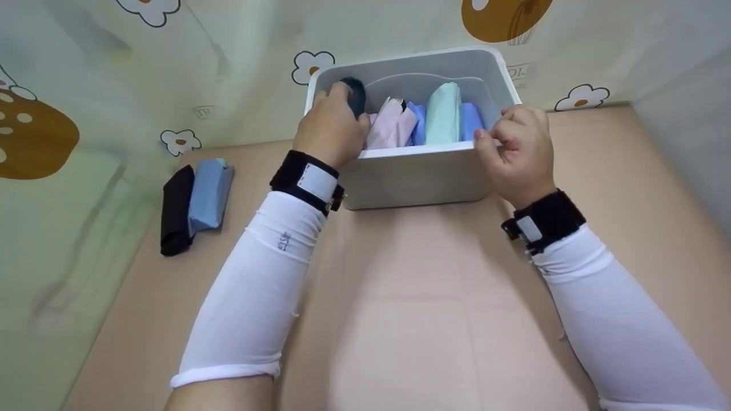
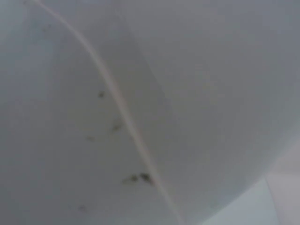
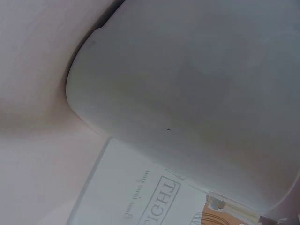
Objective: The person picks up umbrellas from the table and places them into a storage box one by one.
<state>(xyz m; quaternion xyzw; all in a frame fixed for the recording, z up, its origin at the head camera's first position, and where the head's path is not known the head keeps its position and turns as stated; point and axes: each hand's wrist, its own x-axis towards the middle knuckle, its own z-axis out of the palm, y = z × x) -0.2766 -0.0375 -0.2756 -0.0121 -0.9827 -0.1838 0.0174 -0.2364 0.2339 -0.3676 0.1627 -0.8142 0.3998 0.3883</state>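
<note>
A white plastic bin [image 1: 414,177] stands at the far side of the table. My left hand [image 1: 334,125] reaches over its left front rim and grips a dark rolled cloth [image 1: 357,96] upright at the bin's left end. Beside that cloth stand a folded pink cloth [image 1: 391,127], a mint-green folded cloth [image 1: 444,114] and blue folded cloth [image 1: 471,121]. With fingers curled, my right hand [image 1: 522,151] holds the bin's front right corner. Only the bin's pale wall [image 2: 211,93] fills the left wrist view; its outer side [image 3: 187,93] fills much of the right wrist view.
On the table [image 1: 400,314] at the left lie a black rolled cloth [image 1: 177,211] and a light blue folded cloth [image 1: 210,194], side by side. A pale curtain-like sheet [image 1: 240,74] with flowers and brown patches rises behind the bin and along the left.
</note>
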